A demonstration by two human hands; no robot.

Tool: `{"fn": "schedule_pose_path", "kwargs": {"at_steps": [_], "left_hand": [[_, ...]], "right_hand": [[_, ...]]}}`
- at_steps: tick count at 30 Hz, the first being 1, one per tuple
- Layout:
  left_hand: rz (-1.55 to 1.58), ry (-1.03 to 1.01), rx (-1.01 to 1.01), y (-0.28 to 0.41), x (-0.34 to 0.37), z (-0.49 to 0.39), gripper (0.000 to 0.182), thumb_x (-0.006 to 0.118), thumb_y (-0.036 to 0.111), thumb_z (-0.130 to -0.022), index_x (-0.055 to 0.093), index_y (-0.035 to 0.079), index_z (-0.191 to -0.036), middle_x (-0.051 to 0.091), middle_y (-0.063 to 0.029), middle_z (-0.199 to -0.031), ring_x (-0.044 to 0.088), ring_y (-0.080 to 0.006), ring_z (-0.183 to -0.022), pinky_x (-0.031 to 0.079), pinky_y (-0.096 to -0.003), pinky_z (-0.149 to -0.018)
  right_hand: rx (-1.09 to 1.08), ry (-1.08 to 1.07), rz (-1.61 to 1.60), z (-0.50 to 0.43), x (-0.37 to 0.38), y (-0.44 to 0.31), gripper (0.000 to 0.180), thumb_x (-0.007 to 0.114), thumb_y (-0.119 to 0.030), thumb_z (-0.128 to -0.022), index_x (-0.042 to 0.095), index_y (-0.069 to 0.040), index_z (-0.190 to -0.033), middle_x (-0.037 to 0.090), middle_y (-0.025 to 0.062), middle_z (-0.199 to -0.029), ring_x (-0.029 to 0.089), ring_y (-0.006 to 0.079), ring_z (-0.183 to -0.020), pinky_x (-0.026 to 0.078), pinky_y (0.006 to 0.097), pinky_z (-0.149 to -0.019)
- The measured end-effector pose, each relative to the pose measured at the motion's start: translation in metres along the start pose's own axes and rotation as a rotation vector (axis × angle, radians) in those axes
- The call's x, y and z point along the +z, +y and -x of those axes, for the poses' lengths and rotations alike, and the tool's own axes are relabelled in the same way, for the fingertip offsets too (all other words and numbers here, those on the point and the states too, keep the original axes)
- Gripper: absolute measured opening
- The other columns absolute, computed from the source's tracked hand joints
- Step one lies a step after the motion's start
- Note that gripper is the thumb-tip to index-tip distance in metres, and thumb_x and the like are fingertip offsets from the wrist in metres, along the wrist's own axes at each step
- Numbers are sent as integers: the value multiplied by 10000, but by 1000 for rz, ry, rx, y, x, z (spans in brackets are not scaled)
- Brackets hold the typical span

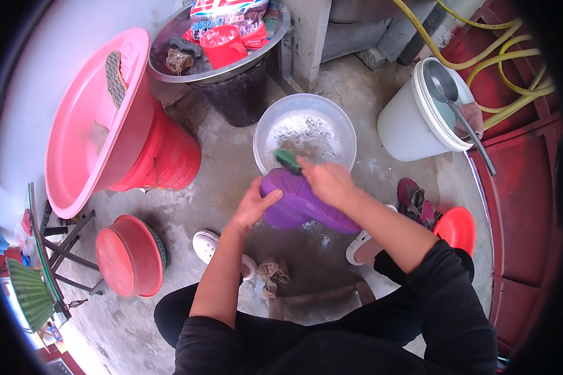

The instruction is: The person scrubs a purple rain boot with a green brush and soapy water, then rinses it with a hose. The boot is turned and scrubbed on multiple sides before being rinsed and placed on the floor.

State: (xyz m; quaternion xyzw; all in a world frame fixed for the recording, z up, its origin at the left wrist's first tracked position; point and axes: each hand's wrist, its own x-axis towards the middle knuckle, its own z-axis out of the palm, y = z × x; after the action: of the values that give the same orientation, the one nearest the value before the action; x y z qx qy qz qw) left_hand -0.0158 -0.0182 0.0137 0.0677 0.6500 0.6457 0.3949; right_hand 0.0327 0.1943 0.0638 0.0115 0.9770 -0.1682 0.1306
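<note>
My left hand (pixel 258 204) grips one end of a purple piece of footwear (pixel 288 192), apparently a rubber boot, with the thumb pressed on its top. In my right hand (pixel 328 180) is a green scrubbing brush (pixel 288 161), slightly blurred, its head close to the boot's far edge. The right forearm covers part of the purple piece. Just beyond both hands stands a whitish plastic basin (pixel 305 103) holding sudsy, cloudy water. The boot is held at the basin's near rim; whether they touch I cannot tell.
At left a pink basin (pixel 75 140) leans on a red bucket (pixel 173 154). A metal basin (pixel 169 77) holds a red mug (pixel 223 47) and detergent bag (pixel 232 21). A white bucket (pixel 401 117) with a ladle (pixel 469 124), shoes (pixel 413 197) and a hose (pixel 506 58) are right.
</note>
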Motion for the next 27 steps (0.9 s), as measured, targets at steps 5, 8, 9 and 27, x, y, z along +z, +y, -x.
{"fn": "schedule_pose_path", "kwargs": {"at_steps": [5, 8, 9, 27], "left_hand": [[-9, 13, -27, 10, 5, 2, 608, 684, 328, -812, 402, -6, -1234, 533, -94, -1118, 494, -169, -1041, 388, -311, -940], [5, 17, -32, 16, 9, 5, 613, 684, 329, -812, 399, -8, -1237, 531, -97, -1121, 492, -170, -1046, 387, -312, -940], [14, 18, -29, 17, 10, 5, 615, 683, 329, -813, 398, -9, -1239, 531, -98, -1122, 491, -170, -1047, 387, -312, -940], [-55, 75, -39, 3, 3, 0, 596, 677, 298, -820, 395, -9, -1246, 542, -98, -1099, 508, -173, -1017, 403, -314, -921]], "right_hand": [[143, 79, 89, -50, 15, 53, 219, 434, -123, -841, 591, -88, -990, 650, 173, -817, 636, 331, -785, 494, 447, -668], [279, 29, 64, -80, 44, 66, 242, 441, -124, -832, 618, -84, -992, 654, 178, -861, 636, 320, -823, 496, 429, -703], [323, -47, 52, -83, 51, 64, 242, 444, -128, -832, 627, -75, -982, 654, 178, -875, 637, 314, -828, 494, 421, -713], [-13, -67, -30, -10, -15, 20, 325, 464, -210, -868, 556, -143, -1172, 636, 154, -788, 624, 333, -774, 474, 458, -664]]}}
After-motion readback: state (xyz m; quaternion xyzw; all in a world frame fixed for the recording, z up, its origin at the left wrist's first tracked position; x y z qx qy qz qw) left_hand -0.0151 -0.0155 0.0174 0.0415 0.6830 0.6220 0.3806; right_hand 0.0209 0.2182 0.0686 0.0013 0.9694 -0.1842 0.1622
